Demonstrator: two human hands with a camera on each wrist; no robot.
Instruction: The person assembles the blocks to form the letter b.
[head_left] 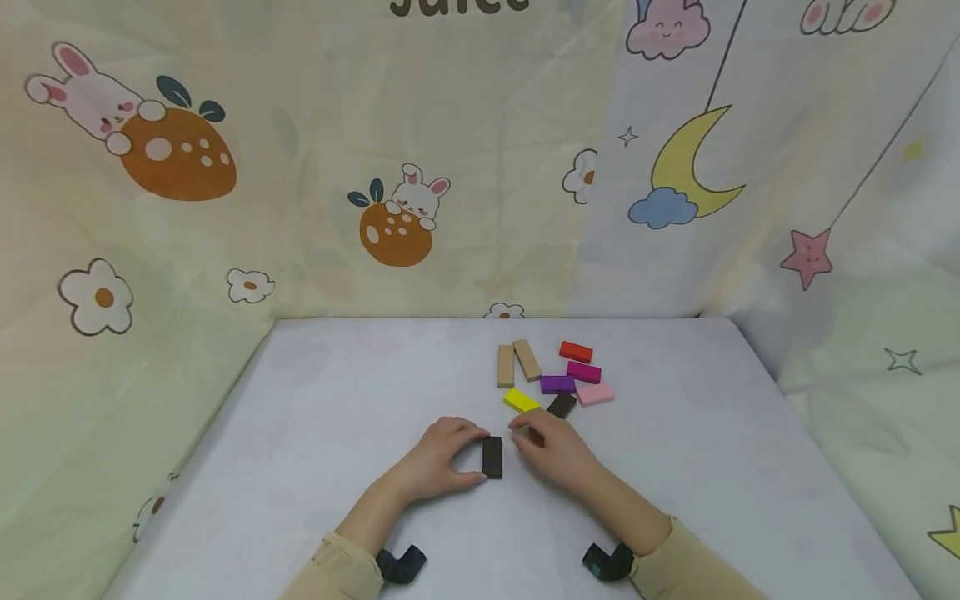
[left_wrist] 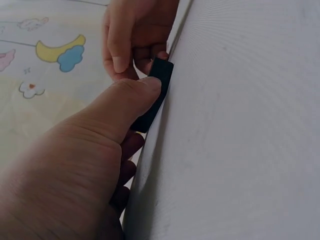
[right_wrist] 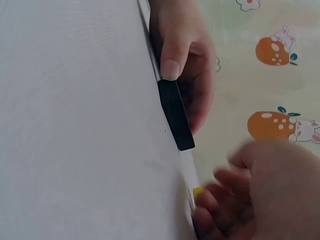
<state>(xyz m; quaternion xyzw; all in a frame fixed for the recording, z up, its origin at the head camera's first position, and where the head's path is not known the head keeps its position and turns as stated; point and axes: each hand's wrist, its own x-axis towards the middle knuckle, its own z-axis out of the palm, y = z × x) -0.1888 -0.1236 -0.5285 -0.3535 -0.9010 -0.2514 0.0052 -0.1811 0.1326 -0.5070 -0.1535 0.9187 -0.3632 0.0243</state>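
A black block (head_left: 492, 457) lies on the white table, and my left hand (head_left: 441, 456) pinches it by its two ends, thumb at the near end and fingertips at the far one. The left wrist view also shows the thumb on this black block (left_wrist: 154, 95). Just to its right is my right hand (head_left: 553, 448), apart from the block, with its fingers loosely bent and nothing seen in them. Beyond the right fingertips lie a yellow block (head_left: 521, 400) and a second black block (head_left: 562, 406), partly hidden by that hand. Blurred in the right wrist view, the right hand (right_wrist: 270, 192) looks empty.
Farther back are two plain wooden blocks (head_left: 506, 367), a purple block (head_left: 557, 384), a magenta block (head_left: 583, 372), a red block (head_left: 576, 352) and a pink block (head_left: 596, 394). A printed cloth (head_left: 480, 275) hangs behind the white table (head_left: 360, 375).
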